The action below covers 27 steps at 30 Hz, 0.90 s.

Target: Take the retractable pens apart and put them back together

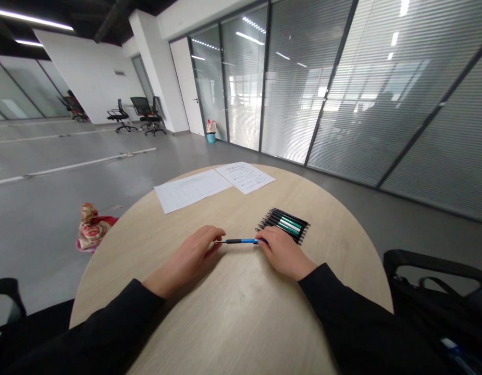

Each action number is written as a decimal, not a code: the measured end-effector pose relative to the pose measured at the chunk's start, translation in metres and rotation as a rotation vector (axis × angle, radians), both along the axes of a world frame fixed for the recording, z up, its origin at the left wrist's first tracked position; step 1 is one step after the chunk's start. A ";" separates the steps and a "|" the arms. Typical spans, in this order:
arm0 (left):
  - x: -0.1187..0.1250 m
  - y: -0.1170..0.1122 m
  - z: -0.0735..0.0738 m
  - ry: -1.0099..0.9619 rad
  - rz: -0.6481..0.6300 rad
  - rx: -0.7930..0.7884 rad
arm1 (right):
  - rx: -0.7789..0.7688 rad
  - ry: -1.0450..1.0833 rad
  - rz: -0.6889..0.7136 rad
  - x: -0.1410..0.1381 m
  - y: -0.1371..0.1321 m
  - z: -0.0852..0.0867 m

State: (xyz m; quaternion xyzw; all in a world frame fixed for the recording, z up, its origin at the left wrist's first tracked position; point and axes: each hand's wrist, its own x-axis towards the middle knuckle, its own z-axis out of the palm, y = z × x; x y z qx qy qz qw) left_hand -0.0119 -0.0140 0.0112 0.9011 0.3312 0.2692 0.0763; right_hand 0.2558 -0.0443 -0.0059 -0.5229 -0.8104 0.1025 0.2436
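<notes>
A blue pen (244,241) with a dark grip section lies crosswise, just above the table, between my two hands. My left hand (194,253) is closed at its left end, thumb and fingers pinching the thin dark tip. At the other end my right hand (282,250) grips the blue barrel between thumb and fingers. Just beyond the right hand, several black pens (277,214) lie side by side in a row, some with green or white barrel sections. The right hand partly hides the near side of that row.
Two printed sheets (194,190) rest toward the far side of the round wooden table (233,323). A patterned cloth bundle (93,229) is on the floor at left. Black chairs flank the table, one with a black bag (432,297) at right. Glass partitions stand behind.
</notes>
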 end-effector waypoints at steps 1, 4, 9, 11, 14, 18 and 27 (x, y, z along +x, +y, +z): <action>0.000 -0.001 0.002 0.008 0.007 0.003 | -0.001 -0.003 -0.002 0.000 -0.001 0.001; -0.002 -0.001 0.005 0.028 0.041 0.022 | 0.014 0.017 -0.018 0.000 -0.001 0.001; -0.007 0.006 0.004 0.044 0.094 -0.014 | 0.016 0.038 -0.024 0.002 0.001 -0.002; -0.007 0.008 0.003 0.046 0.079 -0.046 | 0.022 0.047 -0.022 0.002 0.001 -0.003; -0.006 0.007 0.005 0.031 0.055 -0.070 | 0.028 0.066 -0.015 0.001 0.001 -0.003; -0.003 0.005 0.006 0.002 0.042 -0.093 | 0.023 0.093 0.017 0.000 0.001 -0.002; 0.000 0.001 0.010 -0.041 0.046 -0.151 | 0.046 0.116 0.047 0.000 0.003 -0.006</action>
